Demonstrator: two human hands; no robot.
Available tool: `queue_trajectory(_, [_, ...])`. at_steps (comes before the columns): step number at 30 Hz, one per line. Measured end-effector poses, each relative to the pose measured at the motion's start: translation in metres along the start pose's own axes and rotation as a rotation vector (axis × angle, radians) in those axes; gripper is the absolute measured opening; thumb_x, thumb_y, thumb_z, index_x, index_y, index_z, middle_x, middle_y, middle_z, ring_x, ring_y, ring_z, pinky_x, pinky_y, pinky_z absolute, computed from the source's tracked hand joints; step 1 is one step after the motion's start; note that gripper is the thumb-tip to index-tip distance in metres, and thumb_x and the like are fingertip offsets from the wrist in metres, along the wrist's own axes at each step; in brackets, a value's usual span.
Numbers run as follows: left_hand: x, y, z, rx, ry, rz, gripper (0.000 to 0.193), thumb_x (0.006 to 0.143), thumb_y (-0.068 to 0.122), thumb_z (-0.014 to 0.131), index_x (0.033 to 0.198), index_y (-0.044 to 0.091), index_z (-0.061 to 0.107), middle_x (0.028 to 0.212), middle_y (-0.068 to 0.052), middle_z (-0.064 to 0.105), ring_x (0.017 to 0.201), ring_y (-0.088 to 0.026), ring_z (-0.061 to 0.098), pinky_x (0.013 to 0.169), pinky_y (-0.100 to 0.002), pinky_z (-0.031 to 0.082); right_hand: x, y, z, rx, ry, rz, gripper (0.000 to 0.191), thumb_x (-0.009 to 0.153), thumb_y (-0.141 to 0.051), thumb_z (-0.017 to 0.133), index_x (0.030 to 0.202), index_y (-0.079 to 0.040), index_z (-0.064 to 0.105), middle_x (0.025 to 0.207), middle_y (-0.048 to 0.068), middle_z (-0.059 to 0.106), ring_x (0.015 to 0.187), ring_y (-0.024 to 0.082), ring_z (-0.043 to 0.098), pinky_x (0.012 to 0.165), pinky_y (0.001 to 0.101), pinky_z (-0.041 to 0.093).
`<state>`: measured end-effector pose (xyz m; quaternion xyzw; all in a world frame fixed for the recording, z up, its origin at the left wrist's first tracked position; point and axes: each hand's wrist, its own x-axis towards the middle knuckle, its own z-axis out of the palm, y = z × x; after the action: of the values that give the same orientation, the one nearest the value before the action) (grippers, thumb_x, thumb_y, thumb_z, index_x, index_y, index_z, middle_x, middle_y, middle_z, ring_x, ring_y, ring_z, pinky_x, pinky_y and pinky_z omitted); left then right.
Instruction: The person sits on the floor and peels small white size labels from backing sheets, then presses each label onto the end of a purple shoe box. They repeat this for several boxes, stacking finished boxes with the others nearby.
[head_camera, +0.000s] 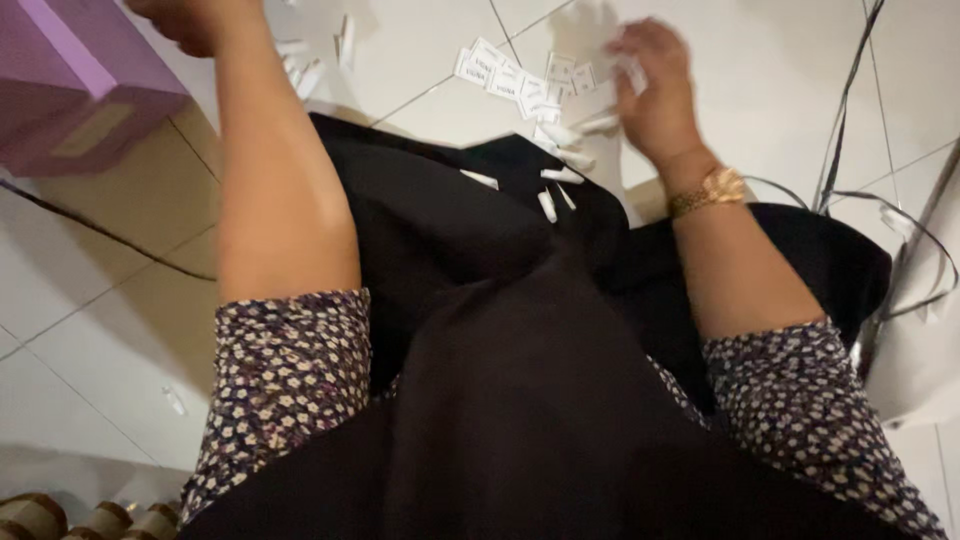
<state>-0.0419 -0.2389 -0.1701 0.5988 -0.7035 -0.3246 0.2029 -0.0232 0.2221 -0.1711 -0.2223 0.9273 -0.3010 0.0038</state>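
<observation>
- Overhead, the view looked down on a seated person's lap, covered in black cloth (520, 400), with white floor tiles (420, 50) beyond.
- A cluster of small white paper labels (515, 80) lay flat on the floor, just ahead of the knees and just left of the right hand (650, 85).
- The right hand reached forward over the floor at the edge of that cluster, with one small white slip (636, 75) at its fingertips; the fingers were curled and blurred, so a true pinch could not be confirmed.
- The right forearm extended straight out from a floral-print sleeve (800, 400), wrist slightly bent downward, with a gold-coloured watch (708, 190) at the wrist.
- Several folded white strips (560, 175) rested on the black cloth of the lap, near the right wrist and well apart from the left hand.
- The left hand (180, 22) was raised at the top edge of the frame, mostly cut off; it appeared loosely closed, though whether it held anything could not be told.
- The left forearm rose steeply from its floral sleeve, elbow bent.
- A purple box (70, 85) stood just beside the left hand, on the floor.
- More scattered white strips (305, 70) lay on the tiles beyond the left forearm.
- Thin dark bands (850, 100) ran across the floor on the right side.
</observation>
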Motion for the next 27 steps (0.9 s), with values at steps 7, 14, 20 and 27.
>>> queue_trajectory(7, [-0.067,0.027,0.025,0.012,-0.089,0.016,0.084,0.074,0.045,0.083,0.132,-0.001,0.045,0.138,-0.023,0.054,0.122,-0.044,0.058,0.104,-0.052,0.047,0.021,-0.074,0.064,-0.058,-0.119,-0.217,0.064,0.099,-0.034,0.071,0.154,-0.008,0.052,0.168,0.024,0.024,0.154,0.048,0.015,0.117,0.0738,0.009])
queue_trajectory(14, [-0.106,0.05,-0.014,0.161,-0.357,0.242,0.131,0.056,0.063,0.091,0.154,0.011,0.021,0.153,-0.015,0.043,0.138,-0.042,0.039,0.108,-0.055,0.036,0.038,-0.102,0.046,-0.173,-0.136,-0.16,0.042,0.101,-0.036,0.056,0.141,-0.027,0.057,0.164,0.011,0.036,0.152,0.038,0.026,0.118,0.0696,0.016])
queue_trajectory(20, [-0.134,0.042,-0.023,0.051,-0.605,0.326,0.12,0.055,0.05,0.093,0.148,0.007,0.031,0.14,-0.02,0.056,0.128,-0.035,0.057,0.103,-0.043,0.049,0.005,-0.078,0.016,-0.226,-0.233,-0.264,0.038,0.099,-0.031,0.055,0.137,-0.024,0.059,0.153,0.012,0.047,0.145,0.037,0.039,0.115,0.0616,0.03])
queue_trajectory(27, [-0.228,0.029,-0.03,0.234,-0.829,0.354,0.122,0.06,0.055,0.089,0.151,0.006,0.025,0.143,-0.02,0.052,0.126,-0.034,0.059,0.101,-0.042,0.052,-0.035,-0.051,-0.032,-0.438,-0.361,-0.119,0.054,0.088,-0.036,0.063,0.141,-0.032,0.056,0.155,0.014,0.04,0.144,0.041,0.034,0.108,0.0632,0.034])
